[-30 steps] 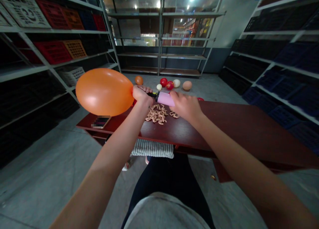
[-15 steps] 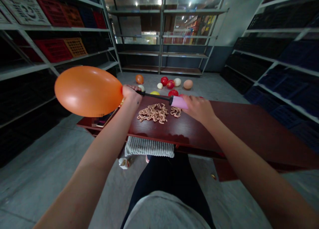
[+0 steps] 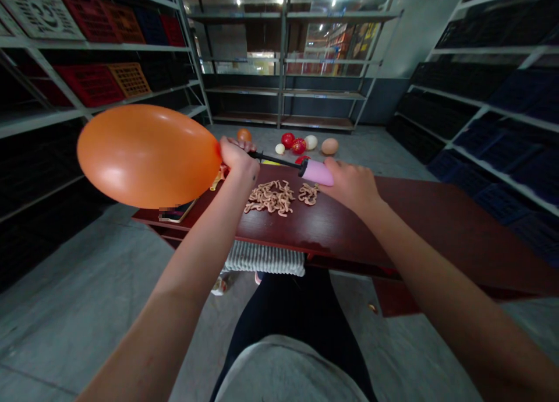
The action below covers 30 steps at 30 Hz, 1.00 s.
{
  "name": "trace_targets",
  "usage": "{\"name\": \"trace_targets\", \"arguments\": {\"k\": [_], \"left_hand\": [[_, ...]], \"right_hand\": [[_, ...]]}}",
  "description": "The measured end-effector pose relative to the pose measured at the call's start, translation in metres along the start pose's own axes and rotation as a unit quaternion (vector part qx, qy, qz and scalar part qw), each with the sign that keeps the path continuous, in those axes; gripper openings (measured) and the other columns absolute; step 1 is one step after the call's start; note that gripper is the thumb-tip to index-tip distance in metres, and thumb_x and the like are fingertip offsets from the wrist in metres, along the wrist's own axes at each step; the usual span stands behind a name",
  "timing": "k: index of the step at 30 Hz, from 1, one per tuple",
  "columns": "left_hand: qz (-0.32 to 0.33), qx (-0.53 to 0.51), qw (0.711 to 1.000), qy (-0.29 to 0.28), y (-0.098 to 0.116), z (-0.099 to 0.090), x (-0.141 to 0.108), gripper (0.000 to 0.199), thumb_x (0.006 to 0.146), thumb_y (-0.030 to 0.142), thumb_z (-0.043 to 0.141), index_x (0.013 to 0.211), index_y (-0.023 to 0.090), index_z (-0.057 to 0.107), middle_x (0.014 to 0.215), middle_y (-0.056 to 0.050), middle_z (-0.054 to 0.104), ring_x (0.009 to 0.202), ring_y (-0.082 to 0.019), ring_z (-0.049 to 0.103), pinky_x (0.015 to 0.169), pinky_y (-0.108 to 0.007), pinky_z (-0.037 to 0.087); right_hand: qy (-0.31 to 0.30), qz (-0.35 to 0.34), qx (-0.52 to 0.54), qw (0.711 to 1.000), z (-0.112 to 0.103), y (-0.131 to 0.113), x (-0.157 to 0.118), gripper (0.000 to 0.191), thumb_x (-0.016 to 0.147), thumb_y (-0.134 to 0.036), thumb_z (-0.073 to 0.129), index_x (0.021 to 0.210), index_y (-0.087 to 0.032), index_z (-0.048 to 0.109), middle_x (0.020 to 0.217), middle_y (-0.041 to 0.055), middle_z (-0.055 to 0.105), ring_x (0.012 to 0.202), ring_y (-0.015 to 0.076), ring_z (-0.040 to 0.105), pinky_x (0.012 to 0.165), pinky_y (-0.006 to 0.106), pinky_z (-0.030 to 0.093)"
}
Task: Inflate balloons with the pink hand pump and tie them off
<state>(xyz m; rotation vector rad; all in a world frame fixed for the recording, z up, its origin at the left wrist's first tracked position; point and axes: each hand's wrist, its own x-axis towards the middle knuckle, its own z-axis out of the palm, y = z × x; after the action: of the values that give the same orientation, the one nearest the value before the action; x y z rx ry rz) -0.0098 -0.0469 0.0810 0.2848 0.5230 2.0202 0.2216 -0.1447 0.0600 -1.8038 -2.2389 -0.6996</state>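
Observation:
A large inflated orange balloon [image 3: 148, 156] is at the left, above the table. My left hand [image 3: 238, 155] is closed round its neck and the black end of a hand pump, whose joint is hidden by the fingers. From there the pump's black rod [image 3: 282, 160] runs right to its pink barrel [image 3: 318, 172]. My right hand [image 3: 351, 183] is wrapped round that barrel. Below the pump, a pile of tan, twisted, string-like pieces [image 3: 273, 198] lies on the table, with a smaller heap [image 3: 308, 194] beside it.
The dark red table [image 3: 419, 215] spans the middle. A phone-like flat object [image 3: 181, 211] and some uninflated balloons [image 3: 217, 180] lie at its left. Several blown-up balloons [image 3: 299, 146] rest on the floor beyond. A striped grey cloth [image 3: 266, 258] hangs at the front edge. Shelves with crates [image 3: 89, 84] flank both sides.
The orange balloon looks somewhat bigger and reaches further left. My left hand has shifted slightly right and up, my right hand slightly right, both keeping their hold.

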Motion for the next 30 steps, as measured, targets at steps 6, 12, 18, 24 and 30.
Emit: {"name": "trace_targets", "arguments": {"k": [6,12,18,24,30], "left_hand": [[-0.012,-0.046,0.998,-0.029,-0.006,0.022,-0.052,0.044,0.100,0.023,0.040,0.063,0.021,0.019,0.046,0.007,0.018,0.035,-0.007,0.022,0.042,-0.024,0.021],[-0.042,-0.050,0.998,-0.026,-0.007,0.021,-0.067,0.046,0.099,0.022,0.041,0.059,0.021,0.020,0.042,0.007,0.019,0.032,-0.008,0.021,0.041,-0.025,0.019],[-0.084,-0.041,0.995,0.022,-0.013,0.004,-0.057,0.043,0.096,0.016,0.041,0.057,0.020,0.021,0.042,0.007,0.020,0.032,-0.008,0.022,0.040,-0.025,0.020],[-0.086,-0.025,0.993,0.075,-0.018,-0.016,-0.038,0.040,0.090,0.011,0.041,0.058,0.020,0.021,0.042,0.007,0.019,0.032,-0.008,0.020,0.040,-0.024,0.021],[-0.084,-0.019,0.991,0.105,-0.013,-0.033,-0.015,0.034,0.085,0.008,0.043,0.060,0.020,0.024,0.044,0.007,0.022,0.032,-0.008,0.021,0.039,-0.023,0.020]], "right_hand": [[0.012,-0.012,0.016,1.000,-0.027,-0.032,0.007,0.049,0.087,-0.044,0.059,0.127,-0.016,0.052,0.107,0.0156,0.072,0.085,0.0299,0.068,0.069,0.035,0.041],[0.041,-0.019,0.016,0.999,-0.020,-0.041,0.004,0.043,0.087,-0.042,0.058,0.121,-0.017,0.056,0.100,0.0132,0.073,0.081,0.0294,0.069,0.063,0.033,0.039],[0.052,-0.038,0.027,0.998,0.006,-0.039,-0.001,0.035,0.090,-0.038,0.053,0.118,-0.017,0.058,0.103,0.0117,0.072,0.081,0.0250,0.070,0.060,0.030,0.037],[0.021,-0.054,0.013,0.998,0.032,-0.028,-0.010,0.032,0.091,-0.041,0.056,0.114,-0.019,0.059,0.099,0.0101,0.072,0.082,0.0250,0.071,0.058,0.030,0.038],[0.012,-0.075,0.008,0.997,0.054,-0.008,-0.022,0.032,0.093,-0.043,0.057,0.112,-0.019,0.060,0.097,0.0096,0.071,0.086,0.0261,0.072,0.058,0.030,0.042]]}}
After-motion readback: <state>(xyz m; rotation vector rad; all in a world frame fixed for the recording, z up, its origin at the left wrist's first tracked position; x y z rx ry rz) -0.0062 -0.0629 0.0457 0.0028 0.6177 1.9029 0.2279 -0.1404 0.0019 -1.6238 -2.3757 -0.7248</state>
